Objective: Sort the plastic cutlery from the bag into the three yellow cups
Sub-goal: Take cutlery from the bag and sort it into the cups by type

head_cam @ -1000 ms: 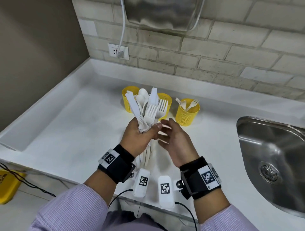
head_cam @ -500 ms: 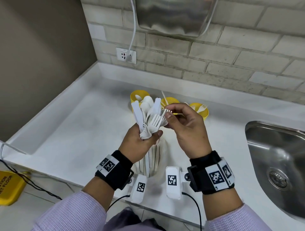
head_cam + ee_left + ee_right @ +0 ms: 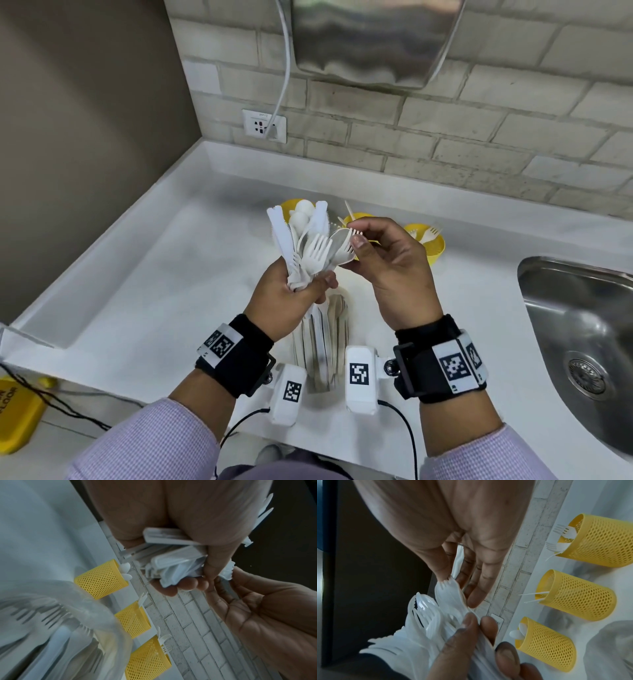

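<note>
The left hand (image 3: pixel 287 301) is clenching a fan of white plastic cutlery (image 3: pixel 305 243), and its fingers are hiding the handles, so the pieces cannot be counted; at least two knives, a fork and some spoons are showing. The right hand (image 3: pixel 394 270) is pinching the head of one fork (image 3: pixel 346 245) at the fan's 3 o'clock edge between thumb and fingers (image 3: pixel 443 561).

Three yellow mesh cups are standing in a row on the counter (image 3: pixel 171 291) at 12 o'clock from the hands, all partly covered in the head view. The left cup (image 3: pixel 547 646) is holding spoons, the middle cup (image 3: pixel 576 596) is showing two thin white tips too fine to name, and the right cup (image 3: pixel 599 539) is holding forks. The clear bag (image 3: pixel 322 346) is lying on the counter under the hands, at 6 o'clock from the cups, with more cutlery blurred inside it.

The counter is white with a raised rim. A steel sink (image 3: pixel 579 329) is being cut off by the frame at 3 o'clock. Behind are pale brick tiles, a socket (image 3: pixel 263 125) with a cable plugged in, and a steel box (image 3: pixel 373 37) on the wall at 12 o'clock, cropped at the top.
</note>
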Action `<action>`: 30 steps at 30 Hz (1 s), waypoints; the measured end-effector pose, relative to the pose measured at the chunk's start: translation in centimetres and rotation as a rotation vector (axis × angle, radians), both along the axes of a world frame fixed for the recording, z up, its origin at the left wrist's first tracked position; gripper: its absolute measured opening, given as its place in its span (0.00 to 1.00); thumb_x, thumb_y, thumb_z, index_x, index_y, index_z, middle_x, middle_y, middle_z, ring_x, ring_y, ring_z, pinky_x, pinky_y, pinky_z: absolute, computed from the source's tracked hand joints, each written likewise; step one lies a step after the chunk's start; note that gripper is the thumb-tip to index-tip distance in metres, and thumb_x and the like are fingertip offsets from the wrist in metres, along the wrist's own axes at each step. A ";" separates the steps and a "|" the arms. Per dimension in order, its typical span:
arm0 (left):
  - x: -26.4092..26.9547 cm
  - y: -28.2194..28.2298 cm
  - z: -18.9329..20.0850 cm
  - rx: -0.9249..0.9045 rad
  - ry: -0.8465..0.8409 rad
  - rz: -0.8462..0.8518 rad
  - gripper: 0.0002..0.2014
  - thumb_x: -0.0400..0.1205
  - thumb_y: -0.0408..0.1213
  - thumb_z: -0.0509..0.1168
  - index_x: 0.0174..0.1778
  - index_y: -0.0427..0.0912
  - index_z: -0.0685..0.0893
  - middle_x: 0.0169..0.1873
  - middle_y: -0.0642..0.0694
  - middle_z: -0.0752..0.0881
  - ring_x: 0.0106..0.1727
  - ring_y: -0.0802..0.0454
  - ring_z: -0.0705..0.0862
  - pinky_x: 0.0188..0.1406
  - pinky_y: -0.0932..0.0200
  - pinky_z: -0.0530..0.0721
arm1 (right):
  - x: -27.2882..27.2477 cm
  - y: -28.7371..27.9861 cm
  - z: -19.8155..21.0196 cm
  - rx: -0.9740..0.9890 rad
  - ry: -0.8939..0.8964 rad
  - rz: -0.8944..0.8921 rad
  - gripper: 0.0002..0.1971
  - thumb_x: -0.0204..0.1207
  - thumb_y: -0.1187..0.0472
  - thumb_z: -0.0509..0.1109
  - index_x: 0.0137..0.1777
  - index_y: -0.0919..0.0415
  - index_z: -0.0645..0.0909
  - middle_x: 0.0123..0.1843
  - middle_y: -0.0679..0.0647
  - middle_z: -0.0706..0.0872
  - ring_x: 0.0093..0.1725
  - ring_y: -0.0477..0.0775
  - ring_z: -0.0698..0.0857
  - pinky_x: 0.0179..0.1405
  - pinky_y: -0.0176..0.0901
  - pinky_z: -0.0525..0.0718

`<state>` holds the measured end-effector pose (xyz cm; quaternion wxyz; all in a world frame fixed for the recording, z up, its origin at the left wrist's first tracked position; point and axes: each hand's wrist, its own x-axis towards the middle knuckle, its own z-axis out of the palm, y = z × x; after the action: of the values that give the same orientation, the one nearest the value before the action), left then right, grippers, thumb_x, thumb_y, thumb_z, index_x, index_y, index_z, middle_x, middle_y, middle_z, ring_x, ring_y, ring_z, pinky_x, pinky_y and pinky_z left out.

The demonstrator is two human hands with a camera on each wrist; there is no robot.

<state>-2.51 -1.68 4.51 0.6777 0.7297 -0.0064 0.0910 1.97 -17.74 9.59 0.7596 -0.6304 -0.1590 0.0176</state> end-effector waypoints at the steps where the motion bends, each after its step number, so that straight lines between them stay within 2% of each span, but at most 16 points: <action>1: 0.1 0.2 0.0 0.011 -0.007 0.012 0.06 0.84 0.29 0.71 0.47 0.28 0.87 0.29 0.54 0.88 0.30 0.56 0.84 0.35 0.65 0.82 | 0.0 0.2 -0.1 0.003 0.001 -0.006 0.07 0.84 0.73 0.68 0.55 0.63 0.85 0.44 0.47 0.91 0.43 0.50 0.90 0.48 0.50 0.92; 5: 0.5 1.2 -0.4 0.081 -0.006 0.068 0.09 0.81 0.42 0.74 0.47 0.38 0.90 0.39 0.50 0.92 0.38 0.50 0.89 0.41 0.54 0.89 | -0.1 0.8 -0.4 0.026 0.038 -0.047 0.07 0.84 0.73 0.69 0.58 0.67 0.84 0.48 0.51 0.91 0.46 0.51 0.90 0.54 0.56 0.92; 7: 0.7 1.8 -0.6 0.127 -0.001 0.090 0.06 0.81 0.40 0.75 0.47 0.40 0.90 0.38 0.52 0.92 0.40 0.53 0.90 0.43 0.58 0.87 | 0.0 0.9 -0.4 0.032 0.060 -0.079 0.08 0.83 0.71 0.71 0.60 0.70 0.84 0.52 0.56 0.90 0.49 0.53 0.90 0.56 0.59 0.91; 9: 0.9 2.3 -0.5 0.175 0.001 0.104 0.05 0.81 0.39 0.76 0.47 0.42 0.89 0.36 0.56 0.91 0.40 0.56 0.89 0.42 0.64 0.85 | 0.2 0.9 -0.2 -0.020 0.040 -0.114 0.09 0.80 0.67 0.74 0.59 0.65 0.85 0.56 0.59 0.90 0.51 0.56 0.90 0.57 0.61 0.91; 11: 1.0 2.7 -0.4 0.178 0.011 0.105 0.05 0.80 0.38 0.76 0.47 0.43 0.89 0.34 0.60 0.90 0.40 0.59 0.89 0.41 0.69 0.82 | 0.3 0.9 0.3 -0.125 -0.029 -0.141 0.08 0.77 0.62 0.74 0.55 0.57 0.87 0.58 0.59 0.90 0.53 0.56 0.90 0.57 0.57 0.90; 12: 1.1 2.8 -0.5 0.166 0.016 0.094 0.04 0.80 0.38 0.76 0.46 0.43 0.89 0.35 0.59 0.90 0.40 0.59 0.89 0.42 0.69 0.82 | 0.3 0.8 0.6 -0.176 -0.071 -0.150 0.07 0.77 0.62 0.74 0.54 0.54 0.88 0.58 0.59 0.90 0.54 0.54 0.90 0.55 0.52 0.89; 15: 1.0 3.0 -0.3 0.109 0.024 0.025 0.03 0.78 0.38 0.76 0.44 0.45 0.89 0.38 0.55 0.92 0.38 0.57 0.89 0.43 0.64 0.84 | 0.2 0.9 1.6 -0.312 -0.207 -0.160 0.11 0.79 0.68 0.75 0.53 0.50 0.88 0.60 0.55 0.86 0.56 0.49 0.88 0.52 0.37 0.85; 16: 0.9 3.1 -0.4 0.097 0.020 0.002 0.05 0.77 0.42 0.75 0.44 0.46 0.89 0.39 0.54 0.92 0.38 0.56 0.89 0.45 0.62 0.86 | 0.2 0.9 2.0 -0.342 -0.238 -0.158 0.11 0.79 0.68 0.75 0.53 0.50 0.89 0.60 0.53 0.84 0.57 0.47 0.87 0.52 0.37 0.85; 18: 0.9 3.2 -0.2 0.082 0.022 -0.041 0.10 0.73 0.49 0.73 0.44 0.47 0.89 0.40 0.52 0.92 0.40 0.53 0.89 0.47 0.57 0.89 | 0.3 1.2 2.5 -0.391 -0.278 -0.145 0.09 0.79 0.65 0.77 0.54 0.50 0.90 0.60 0.50 0.83 0.61 0.46 0.85 0.55 0.44 0.87; 21: 0.9 3.2 0.1 0.056 0.013 -0.081 0.08 0.73 0.47 0.72 0.41 0.47 0.89 0.38 0.51 0.91 0.41 0.50 0.89 0.48 0.53 0.89 | 0.7 1.6 2.7 -0.495 -0.312 -0.130 0.09 0.76 0.58 0.75 0.54 0.50 0.91 0.61 0.47 0.81 0.65 0.46 0.84 0.58 0.56 0.87; 24: 1.1 3.3 0.1 0.054 0.021 -0.091 0.10 0.72 0.47 0.71 0.41 0.44 0.89 0.38 0.47 0.92 0.42 0.44 0.90 0.48 0.51 0.90 | 1.0 2.0 2.8 -0.552 -0.332 -0.112 0.09 0.75 0.54 0.75 0.53 0.49 0.91 0.60 0.44 0.82 0.66 0.45 0.83 0.58 0.55 0.86; 26: 1.5 3.4 0.2 0.029 0.049 -0.095 0.09 0.73 0.45 0.71 0.42 0.44 0.88 0.38 0.46 0.92 0.39 0.47 0.90 0.45 0.53 0.90 | 1.3 2.2 2.9 -0.563 -0.330 -0.102 0.08 0.75 0.53 0.75 0.53 0.49 0.91 0.60 0.44 0.81 0.66 0.45 0.83 0.58 0.54 0.86; 28: 1.9 3.3 0.3 0.017 0.063 -0.108 0.09 0.74 0.44 0.73 0.44 0.42 0.88 0.38 0.46 0.92 0.37 0.49 0.89 0.43 0.56 0.88 | 1.7 2.1 2.9 -0.575 -0.353 -0.111 0.07 0.75 0.56 0.77 0.53 0.49 0.91 0.60 0.45 0.81 0.65 0.45 0.83 0.58 0.52 0.86; 30: 2.4 3.1 0.3 0.022 0.075 -0.118 0.04 0.79 0.35 0.73 0.45 0.39 0.87 0.37 0.47 0.92 0.36 0.52 0.89 0.41 0.61 0.86 | 2.1 2.0 3.0 -0.579 -0.377 -0.120 0.08 0.75 0.61 0.79 0.52 0.50 0.91 0.60 0.48 0.81 0.65 0.47 0.83 0.60 0.52 0.85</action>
<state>-0.15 1.42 4.79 0.6734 0.7385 -0.0251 0.0234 4.07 -15.77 12.55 0.5062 -0.8201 -0.2477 -0.0996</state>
